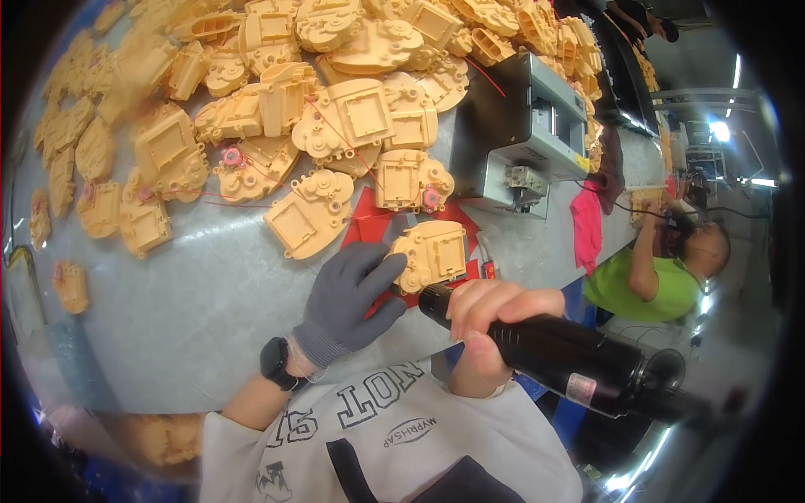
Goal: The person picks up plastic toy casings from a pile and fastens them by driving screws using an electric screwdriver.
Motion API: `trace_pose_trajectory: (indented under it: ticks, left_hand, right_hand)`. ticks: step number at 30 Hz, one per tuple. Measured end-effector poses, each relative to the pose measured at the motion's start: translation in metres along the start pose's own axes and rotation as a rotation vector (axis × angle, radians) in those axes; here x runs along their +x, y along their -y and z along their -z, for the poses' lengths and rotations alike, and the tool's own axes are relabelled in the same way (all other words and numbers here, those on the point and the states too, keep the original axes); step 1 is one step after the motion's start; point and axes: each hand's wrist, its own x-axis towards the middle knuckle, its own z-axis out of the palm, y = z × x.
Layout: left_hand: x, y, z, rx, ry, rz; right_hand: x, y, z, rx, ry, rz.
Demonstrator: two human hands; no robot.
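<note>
My left hand (352, 293), in a grey knitted glove, grips the left side of a yellow plastic housing (434, 254) with a square recess. That housing rests over red material (373, 225) on the grey table. Bare fingers of my right hand (495, 323) wrap round a black electric screwdriver (570, 356), which lies tilted with its nose against the lower edge of the housing. The tip of the tool is hidden there. Just beyond sits another housing (402, 180) with a pink round part and a red wire.
Many yellow housings (365, 113) are heaped along the far side of the table (210, 310). A black and grey metal machine (524, 134) stands at the back right. Farther right, a person in a green shirt (662, 285) works beside a pink cloth (585, 226).
</note>
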Motion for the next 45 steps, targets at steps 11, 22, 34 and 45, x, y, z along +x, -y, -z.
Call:
trace_pose_trajectory:
  ticks: [11, 22, 34, 45]
  left_hand:
    - [-0.003, 0.003, 0.001, 0.012, 0.020, 0.015]
    - [-0.002, 0.001, 0.002, -0.009, 0.038, 0.040]
    - [-0.003, 0.002, 0.003, 0.007, 0.024, 0.021]
    - [-0.002, 0.002, 0.002, 0.006, 0.023, 0.009]
  right_hand:
    - [0.010, -0.001, -0.015, -0.099, -0.009, -0.109]
    - [0.013, 0.000, 0.000, -0.048, 0.128, -0.038]
    - [0.002, -0.011, 0.007, 0.143, -0.110, 0.031]
    - [0.003, -0.015, 0.022, 0.330, -0.077, 0.035]
